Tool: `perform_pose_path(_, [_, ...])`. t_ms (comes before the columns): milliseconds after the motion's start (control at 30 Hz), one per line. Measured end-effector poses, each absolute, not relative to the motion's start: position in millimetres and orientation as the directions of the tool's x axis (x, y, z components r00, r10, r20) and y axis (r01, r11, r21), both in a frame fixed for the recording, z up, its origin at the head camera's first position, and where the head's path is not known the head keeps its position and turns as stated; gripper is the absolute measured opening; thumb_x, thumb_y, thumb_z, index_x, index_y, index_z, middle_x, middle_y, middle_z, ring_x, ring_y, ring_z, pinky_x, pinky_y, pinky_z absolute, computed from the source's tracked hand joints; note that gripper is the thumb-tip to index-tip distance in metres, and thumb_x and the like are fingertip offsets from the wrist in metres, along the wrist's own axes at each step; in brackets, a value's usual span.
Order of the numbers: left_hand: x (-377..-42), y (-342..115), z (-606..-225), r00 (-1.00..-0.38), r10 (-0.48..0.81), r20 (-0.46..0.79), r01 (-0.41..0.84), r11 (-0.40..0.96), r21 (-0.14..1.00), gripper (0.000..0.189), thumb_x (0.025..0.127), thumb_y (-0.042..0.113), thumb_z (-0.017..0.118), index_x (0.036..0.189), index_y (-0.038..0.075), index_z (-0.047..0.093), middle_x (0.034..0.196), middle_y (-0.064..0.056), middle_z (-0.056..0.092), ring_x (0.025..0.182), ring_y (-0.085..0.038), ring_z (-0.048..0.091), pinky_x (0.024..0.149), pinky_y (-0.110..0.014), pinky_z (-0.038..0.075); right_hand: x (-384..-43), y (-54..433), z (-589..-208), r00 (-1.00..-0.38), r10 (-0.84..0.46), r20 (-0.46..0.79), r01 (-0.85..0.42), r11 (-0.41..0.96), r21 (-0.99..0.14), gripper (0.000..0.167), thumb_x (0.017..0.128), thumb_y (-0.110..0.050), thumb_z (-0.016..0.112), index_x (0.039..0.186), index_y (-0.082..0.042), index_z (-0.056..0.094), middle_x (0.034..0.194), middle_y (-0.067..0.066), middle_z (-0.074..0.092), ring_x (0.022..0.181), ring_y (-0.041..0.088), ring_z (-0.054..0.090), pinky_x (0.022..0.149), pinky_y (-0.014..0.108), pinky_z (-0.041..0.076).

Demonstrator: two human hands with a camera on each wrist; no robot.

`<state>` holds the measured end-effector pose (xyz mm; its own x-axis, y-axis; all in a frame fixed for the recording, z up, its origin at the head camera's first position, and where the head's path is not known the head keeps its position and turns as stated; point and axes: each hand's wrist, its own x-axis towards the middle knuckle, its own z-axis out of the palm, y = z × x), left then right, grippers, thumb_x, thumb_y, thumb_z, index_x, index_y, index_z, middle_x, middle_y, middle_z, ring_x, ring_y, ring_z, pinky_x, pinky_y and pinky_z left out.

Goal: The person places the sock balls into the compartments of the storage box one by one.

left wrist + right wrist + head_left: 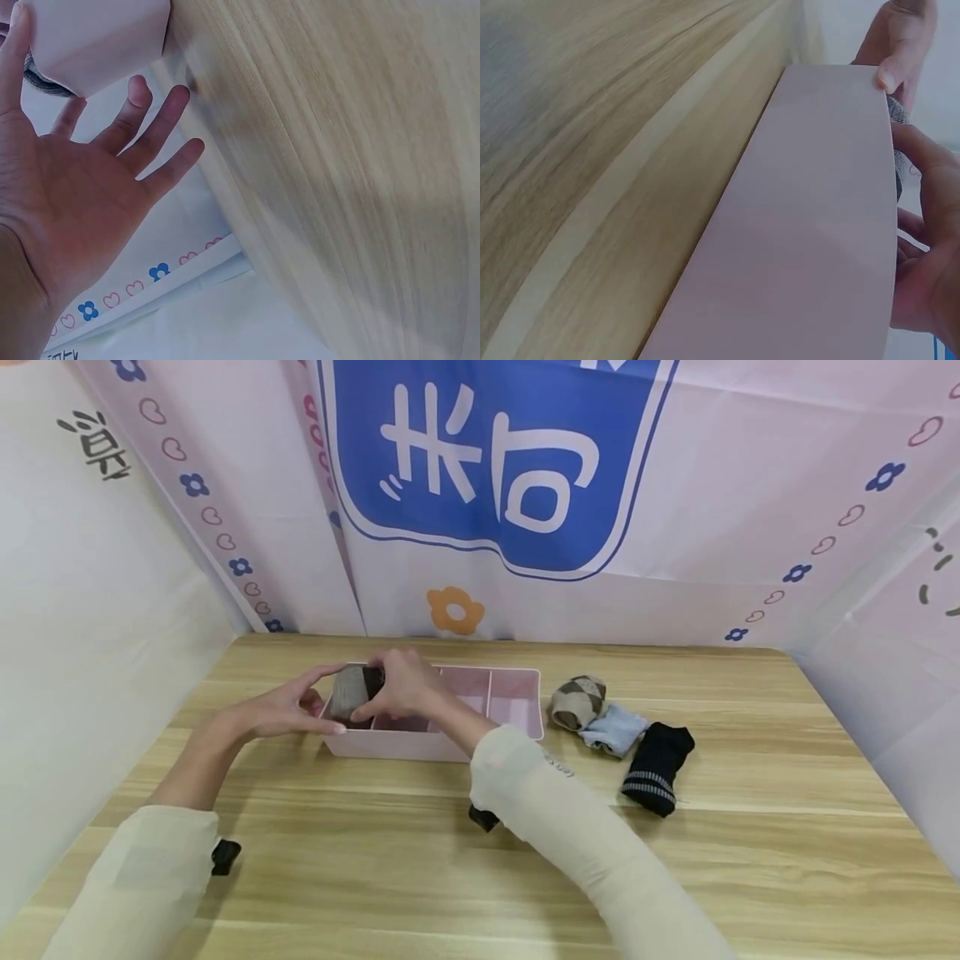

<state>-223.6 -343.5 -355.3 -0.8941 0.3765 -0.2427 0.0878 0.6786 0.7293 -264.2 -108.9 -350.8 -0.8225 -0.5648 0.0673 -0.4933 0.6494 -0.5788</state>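
Note:
A pink divided box [405, 745] stands at the back left of the table. In its leftmost compartment sits a rolled grey sock [348, 693] with a dark part, level with the rim and above it. My right hand [408, 685] reaches over the box and grips this sock between thumb and fingers. At the box's left end, my left hand [288, 706] has its thumb on the front rim and its index finger near the back rim. The left wrist view shows the other fingers [154, 139] spread and fairly straight. The box's front wall [802, 210] fills much of the right wrist view.
Right of the box lie a brown-and-beige argyle sock [577, 702], a light blue sock [615, 730] and a black sock [658, 768] with grey stripes. Thin dividers split the box into several compartments. A printed cloth [585, 610] hangs behind the wooden table [375, 877].

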Motion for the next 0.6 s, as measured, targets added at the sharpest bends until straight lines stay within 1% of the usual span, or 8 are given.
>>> perform_pose_path(100, [-224.1,-342.2,-354.9,-0.893,0.373,-0.250,0.083,0.684,0.725,0.102,0.090,0.022,0.081,0.166,0.013,0.013,0.091,-0.010,0.055,0.085,-0.023,0.050,0.073,-0.033,0.043,-264.4,-110.1,-353.4,-0.816,-0.574,0.060,-0.530,0.704,-0.473,0.076,0.071,-0.054,0.093,0.132,-0.017,0.067,0.116,-0.004,0.069,0.097,0.010,0.061,0.076,0.025,0.050])
perform_pose_path(200, [-223.7,-342.1,-355.5,-0.894,0.369,-0.253,0.080,0.688,0.721,0.102,0.089,0.023,0.081,0.166,0.013,0.014,0.093,-0.010,0.056,0.087,-0.024,0.051,0.075,-0.034,0.043,-263.1,-112.1,-356.1,-0.817,-0.575,0.047,-0.538,0.731,-0.420,0.074,0.072,-0.057,0.091,0.131,-0.018,0.068,0.115,-0.005,0.069,0.097,0.011,0.062,0.075,0.027,0.051])
perform_pose_path(433, [-222.5,-342.1,-354.3,-0.894,0.371,-0.252,0.081,0.686,0.723,0.102,0.090,0.023,0.080,0.166,0.012,0.013,0.093,-0.010,0.055,0.087,-0.024,0.050,0.075,-0.034,0.043,-260.1,-116.8,-358.4,-0.811,-0.585,0.020,-0.541,0.736,-0.408,0.058,0.077,-0.054,0.088,0.126,-0.028,0.071,0.107,-0.009,0.067,0.092,0.011,0.060,0.073,0.031,0.048])
perform_pose_path(600, [-222.8,-342.3,-353.7,-0.893,0.373,-0.253,0.084,0.689,0.720,0.102,0.090,0.023,0.080,0.166,0.012,0.013,0.092,-0.009,0.054,0.085,-0.022,0.049,0.073,-0.032,0.043,-259.1,-117.5,-358.4,-0.820,-0.572,0.007,-0.527,0.750,-0.401,0.058,0.078,-0.054,0.088,0.127,-0.030,0.071,0.107,-0.009,0.067,0.092,0.011,0.060,0.073,0.032,0.048])
